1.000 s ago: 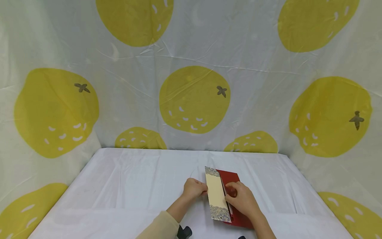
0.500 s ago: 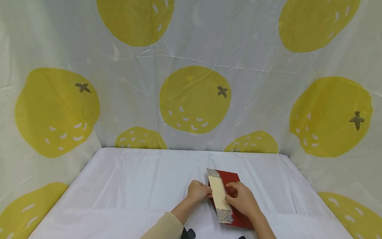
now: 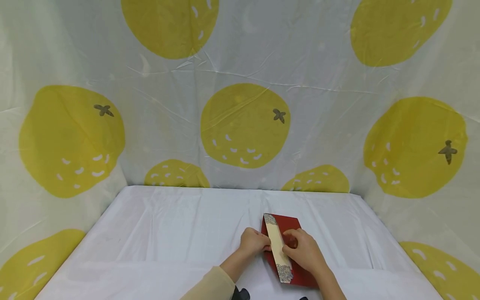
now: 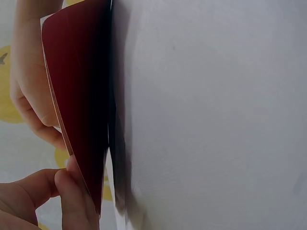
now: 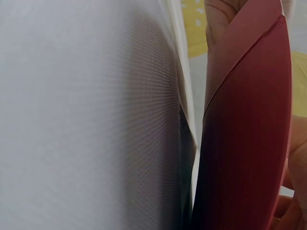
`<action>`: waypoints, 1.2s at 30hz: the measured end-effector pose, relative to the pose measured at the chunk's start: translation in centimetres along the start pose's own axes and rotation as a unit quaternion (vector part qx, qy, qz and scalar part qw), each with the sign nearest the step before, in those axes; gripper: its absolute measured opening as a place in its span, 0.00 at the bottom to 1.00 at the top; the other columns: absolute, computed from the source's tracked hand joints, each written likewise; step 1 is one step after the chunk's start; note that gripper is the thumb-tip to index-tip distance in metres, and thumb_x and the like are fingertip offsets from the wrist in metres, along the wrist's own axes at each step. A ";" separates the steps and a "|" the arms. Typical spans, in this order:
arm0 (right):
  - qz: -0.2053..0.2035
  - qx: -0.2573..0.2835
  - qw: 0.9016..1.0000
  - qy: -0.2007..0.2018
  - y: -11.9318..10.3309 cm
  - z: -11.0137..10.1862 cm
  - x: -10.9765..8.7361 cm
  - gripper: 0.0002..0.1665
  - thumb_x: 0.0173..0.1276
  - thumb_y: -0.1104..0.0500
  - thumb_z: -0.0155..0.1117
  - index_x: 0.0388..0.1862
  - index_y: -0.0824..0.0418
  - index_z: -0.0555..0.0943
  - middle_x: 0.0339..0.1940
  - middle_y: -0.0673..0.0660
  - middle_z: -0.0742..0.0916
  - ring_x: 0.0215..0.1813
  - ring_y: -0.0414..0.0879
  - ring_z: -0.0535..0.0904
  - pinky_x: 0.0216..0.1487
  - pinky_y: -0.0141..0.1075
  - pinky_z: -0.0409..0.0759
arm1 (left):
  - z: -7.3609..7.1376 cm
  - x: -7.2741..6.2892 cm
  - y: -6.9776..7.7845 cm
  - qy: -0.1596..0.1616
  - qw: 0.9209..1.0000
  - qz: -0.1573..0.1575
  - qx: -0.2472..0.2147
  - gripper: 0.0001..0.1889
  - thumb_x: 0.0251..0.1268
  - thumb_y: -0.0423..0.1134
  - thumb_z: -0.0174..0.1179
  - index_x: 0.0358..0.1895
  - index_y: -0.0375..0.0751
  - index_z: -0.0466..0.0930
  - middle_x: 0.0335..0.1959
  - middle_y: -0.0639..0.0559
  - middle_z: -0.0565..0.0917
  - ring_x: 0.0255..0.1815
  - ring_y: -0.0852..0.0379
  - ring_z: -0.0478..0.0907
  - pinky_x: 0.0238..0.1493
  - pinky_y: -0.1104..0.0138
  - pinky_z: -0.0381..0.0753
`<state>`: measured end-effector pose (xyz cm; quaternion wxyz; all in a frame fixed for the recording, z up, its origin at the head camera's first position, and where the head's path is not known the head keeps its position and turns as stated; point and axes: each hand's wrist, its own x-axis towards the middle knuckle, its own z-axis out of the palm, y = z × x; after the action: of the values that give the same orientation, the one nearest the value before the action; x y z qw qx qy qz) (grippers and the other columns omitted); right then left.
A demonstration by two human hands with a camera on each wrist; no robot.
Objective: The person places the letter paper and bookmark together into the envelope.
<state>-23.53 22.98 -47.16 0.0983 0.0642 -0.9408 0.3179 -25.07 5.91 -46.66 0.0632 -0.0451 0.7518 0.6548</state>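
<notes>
A red paper envelope (image 3: 286,224) is held tilted over the white table, and a cream card (image 3: 276,246) with grey lace patterns at its ends is partly inside it. My left hand (image 3: 253,241) pinches the card's outer left edge. From the right, my right hand (image 3: 304,249) grips the envelope near its opening, thumb and index finger together at the card. In the left wrist view the envelope's red underside (image 4: 79,76) hides most of the card. The right wrist view shows the red back (image 5: 247,139) with a diagonal seam, and my right fingers (image 5: 296,167) behind it.
White cloth covers the table (image 3: 180,233). A curtain (image 3: 161,125) printed with yellow fruit encloses the back and sides. Dark objects, one a black knob (image 3: 243,294), show at the near edge below my hands.
My left hand has moved right, sliding the cream card further into the red envelope, so a narrower strip shows. Red paper now shows left of the card. My right hand has stayed put.
</notes>
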 end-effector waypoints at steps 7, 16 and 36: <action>0.001 0.002 1.000 -0.004 -0.1 0.1 0.0 0.21 0.48 0.61 0.73 0.44 0.59 0.84 0.28 0.48 0.76 0.29 0.40 0.69 0.31 0.35 0.71 | 0.6 -0.1 0.2 -0.006 1.000 0.000 0.008 0.03 0.45 0.21 0.60 0.20 0.29 0.81 0.11 0.46 0.81 0.14 0.61 0.80 0.23 0.72 0.81; 0.003 0.004 1.000 -0.008 -0.2 0.1 0.0 0.21 0.49 0.61 0.74 0.45 0.59 0.84 0.29 0.48 0.77 0.29 0.40 0.70 0.31 0.35 0.72 | 1.4 0.1 0.2 -0.010 1.000 -0.010 -0.010 0.04 0.45 0.20 0.62 0.19 0.28 0.81 0.12 0.44 0.81 0.14 0.59 0.81 0.22 0.71 0.82; -0.014 -0.003 1.000 -0.003 -0.1 -0.1 -0.1 0.19 0.49 0.60 0.75 0.43 0.57 0.84 0.32 0.47 0.80 0.30 0.39 0.71 0.34 0.36 0.74 | 3.1 0.2 -0.1 -0.015 0.999 -0.024 -0.035 0.07 0.45 0.19 0.64 0.18 0.30 0.78 0.12 0.48 0.80 0.15 0.58 0.82 0.23 0.71 0.82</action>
<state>-23.39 23.01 -47.07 0.0999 0.0784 -0.9410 0.3136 -25.16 8.94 -47.16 0.0883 -0.0551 0.7261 0.6797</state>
